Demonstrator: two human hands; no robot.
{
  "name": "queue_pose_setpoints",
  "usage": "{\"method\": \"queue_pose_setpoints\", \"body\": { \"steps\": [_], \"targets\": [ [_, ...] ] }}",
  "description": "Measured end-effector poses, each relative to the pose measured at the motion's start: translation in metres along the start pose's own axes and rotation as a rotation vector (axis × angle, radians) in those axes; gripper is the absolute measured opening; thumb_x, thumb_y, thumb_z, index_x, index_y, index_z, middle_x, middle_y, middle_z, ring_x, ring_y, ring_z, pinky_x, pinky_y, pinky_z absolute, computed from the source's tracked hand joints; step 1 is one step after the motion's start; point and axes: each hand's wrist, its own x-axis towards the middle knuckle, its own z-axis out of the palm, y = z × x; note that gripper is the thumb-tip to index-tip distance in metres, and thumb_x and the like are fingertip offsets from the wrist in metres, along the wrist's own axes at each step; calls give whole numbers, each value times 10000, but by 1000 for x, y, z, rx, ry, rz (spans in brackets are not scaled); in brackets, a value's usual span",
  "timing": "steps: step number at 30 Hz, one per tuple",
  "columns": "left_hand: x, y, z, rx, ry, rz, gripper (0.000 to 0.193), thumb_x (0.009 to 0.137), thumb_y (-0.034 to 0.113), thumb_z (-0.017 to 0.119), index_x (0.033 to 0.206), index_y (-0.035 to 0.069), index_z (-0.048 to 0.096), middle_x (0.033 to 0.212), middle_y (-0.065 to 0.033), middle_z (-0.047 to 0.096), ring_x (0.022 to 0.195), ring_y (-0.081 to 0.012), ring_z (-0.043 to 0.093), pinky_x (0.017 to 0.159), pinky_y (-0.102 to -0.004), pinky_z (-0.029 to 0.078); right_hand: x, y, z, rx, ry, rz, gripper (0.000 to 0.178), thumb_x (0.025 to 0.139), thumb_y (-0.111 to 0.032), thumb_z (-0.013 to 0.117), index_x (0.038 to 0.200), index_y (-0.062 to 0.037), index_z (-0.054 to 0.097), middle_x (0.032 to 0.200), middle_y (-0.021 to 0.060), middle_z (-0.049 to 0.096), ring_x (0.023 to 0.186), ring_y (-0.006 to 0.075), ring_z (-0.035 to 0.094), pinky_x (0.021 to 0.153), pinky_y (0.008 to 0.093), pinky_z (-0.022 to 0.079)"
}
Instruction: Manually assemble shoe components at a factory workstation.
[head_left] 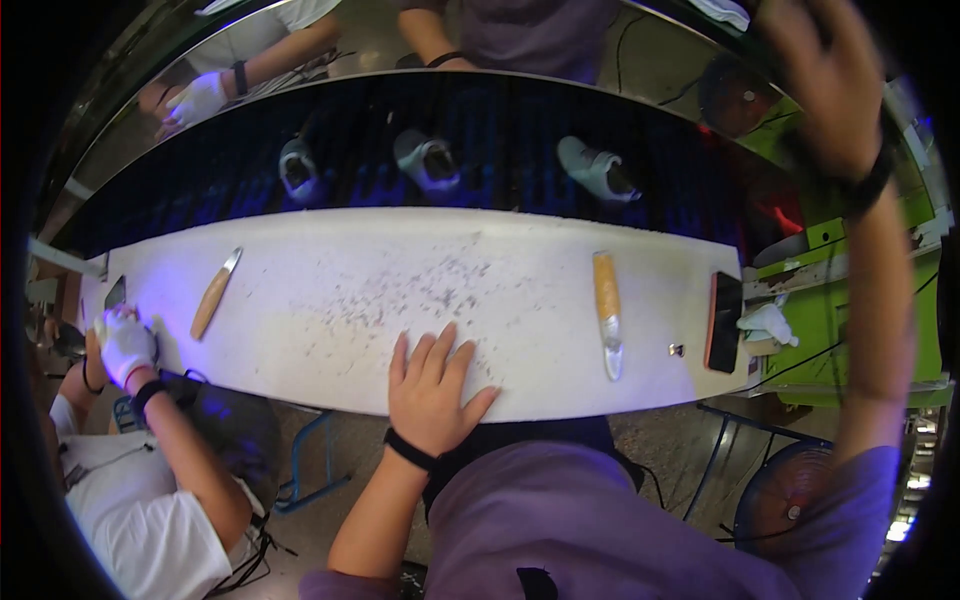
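My left hand (430, 395) rests palm down on the white tabletop (530, 330), fingers spread, holding nothing. Dark crumbs are scattered just beyond its fingertips. Up at the far right, my right hand (830, 95) is raised away from the table and blurred; its fingers look stretched apart, and the tips reach the picture's edge. Nothing shows in it. To the right of my left hand lies a short knife (606, 310) with a yellowish handle, blade toward me. Another knife (213, 300) with a wooden handle lies at the table's left, blade pointing away.
Beyond the table, a dark conveyor carries a left shoe (297, 172), a middle shoe (428, 162) and a right shoe (597, 170). A red-edged phone (723, 322), a small metal clip (677, 350) and a white cloth (768, 325) lie rightward. A co-worker's gloved hand (127, 345) is at left; others sit opposite.
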Motion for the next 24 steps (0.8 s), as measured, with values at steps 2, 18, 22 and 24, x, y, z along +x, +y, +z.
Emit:
{"method": "queue_pose_setpoints", "body": {
  "steps": [2, 18, 22, 24],
  "targets": [
    [0, 2, -2, 24, -23, -21, 552, 784, 450, 765, 1182, 77, 686, 1312, -148, 640, 1173, -349, 599, 1145, -542, 334, -76, -10, 49, -198, -1, -884, 194, 787, -88, 753, 969, -60, 693, 950, 120, 684, 870, 261, 674, 780, 375, 542],
    [-7, 19, -18, -369, 287, -43, 705, 715, 346, 848, 1298, 55, 581, 1331, -272, 544, 1207, -447, 545, 1112, -588, 356, -87, -18, 125, 379, -860, -126, 502, 767, -347, 777, 1168, -63, 677, 1096, 174, 708, 1010, 344, 682, 873, 415, 547],
    [-16, 24, -32, -331, 145, -7, 902, 734, 343, 854, 1478, 72, 420, 1505, -356, 336, 1321, -542, 422, 1114, -595, 354, -45, -79, 46, 346, -403, -563, 504, 800, -414, 787, 1157, -69, 695, 1215, 162, 673, 1118, 360, 637, 935, 423, 525],
    [-22, 24, -18, -301, -110, 99, 889, 740, 237, 853, 1494, 111, 399, 1515, -368, 325, 1353, -546, 404, 1109, -574, 375, -2, -71, 31, 45, -65, -581, 461, 868, -441, 725, 1103, -44, 714, 1242, 168, 663, 1171, 373, 608, 972, 435, 505]
  ]
}}
